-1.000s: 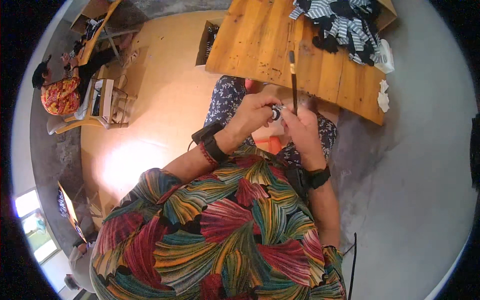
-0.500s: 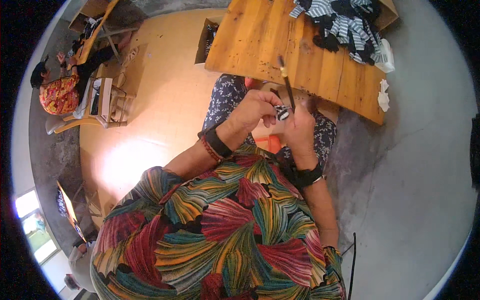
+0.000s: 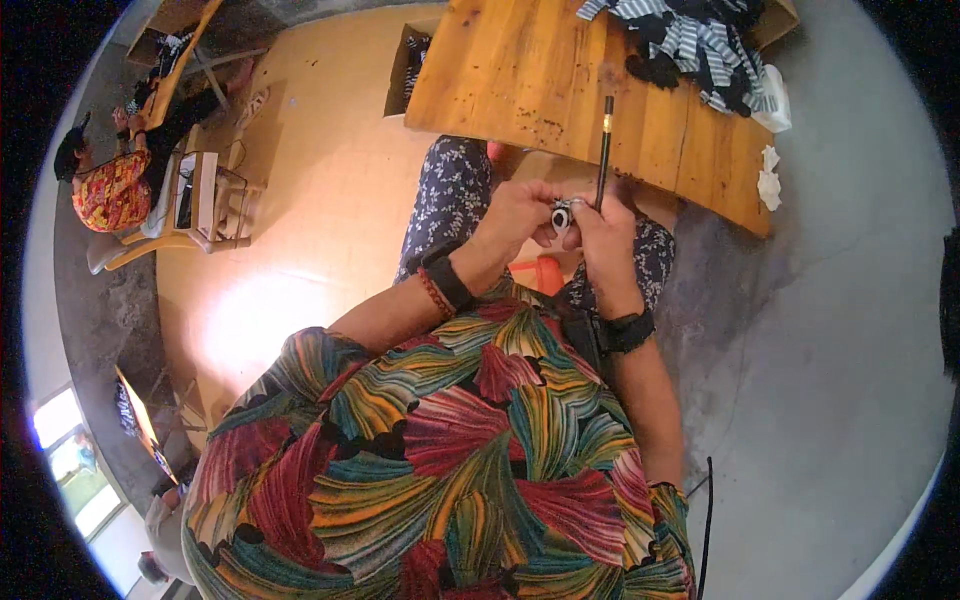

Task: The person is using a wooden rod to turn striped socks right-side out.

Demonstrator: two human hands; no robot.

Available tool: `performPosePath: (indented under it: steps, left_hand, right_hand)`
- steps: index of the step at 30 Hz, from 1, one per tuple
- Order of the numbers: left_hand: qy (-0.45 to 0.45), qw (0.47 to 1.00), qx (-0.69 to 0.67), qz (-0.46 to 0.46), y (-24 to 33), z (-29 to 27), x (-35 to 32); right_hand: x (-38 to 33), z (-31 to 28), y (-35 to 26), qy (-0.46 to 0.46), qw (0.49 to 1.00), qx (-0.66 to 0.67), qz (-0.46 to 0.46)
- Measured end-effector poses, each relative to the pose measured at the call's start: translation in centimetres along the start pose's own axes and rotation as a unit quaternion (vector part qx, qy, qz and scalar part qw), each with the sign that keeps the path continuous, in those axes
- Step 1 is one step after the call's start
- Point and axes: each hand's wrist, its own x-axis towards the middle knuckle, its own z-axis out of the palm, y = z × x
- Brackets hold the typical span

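Observation:
Just beyond my lap, a small black-and-white fabric piece is pinched between my two hands, a round dark opening with a pale rim facing me. My left hand grips its left side with closed fingertips. My right hand holds its right side and also a slim black stick with a gold band, like a paintbrush, standing up between thumb and fingers. The stick's upper end overlaps the table in view. My fingers partly hide the fabric.
A wooden table with dark crumbs stands ahead. Striped and black fabric pieces are heaped at its far right, beside a white packet and crumpled tissue. A box is left of it. Another person sits at far left.
The fabric piece has turned so its round opening faces me. The stick has swung more upright, its upper end moving right. My hands stay close together.

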Motion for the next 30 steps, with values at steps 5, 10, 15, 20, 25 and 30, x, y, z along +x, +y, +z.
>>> performPosePath:
  steps: [5,10,15,20,25,30]
  left_hand:
    - [0.085,0.969,0.139,0.186,-0.4,0.1,0.7]
    - [0.025,0.996,0.021,0.085,1.5,0.2,0.4]
    - [-0.138,0.966,-0.216,0.047,0.7,-1.4,1.3]
    - [-0.245,0.922,-0.301,0.003,1.2,-1.4,0.3]
    - [-0.163,0.978,-0.058,0.119,2.6,-0.7,0.2]
    - [-0.132,0.985,-0.068,0.092,3.8,-0.6,-0.2]
  right_hand:
    - [0.4,-0.9,0.8,-0.041,0.993,0.11,0.03]
    - [0.8,-1.9,0.1,-0.138,0.959,0.237,0.068]
    - [0.3,-0.9,-0.7,-0.065,0.995,-0.018,-0.074]
    - [-0.5,-0.5,-1.6,0.002,0.951,-0.159,-0.266]
    - [0.2,-1.5,0.9,-0.017,0.958,-0.231,-0.172]
    - [-0.5,-0.7,-0.8,-0.058,0.98,-0.124,-0.142]
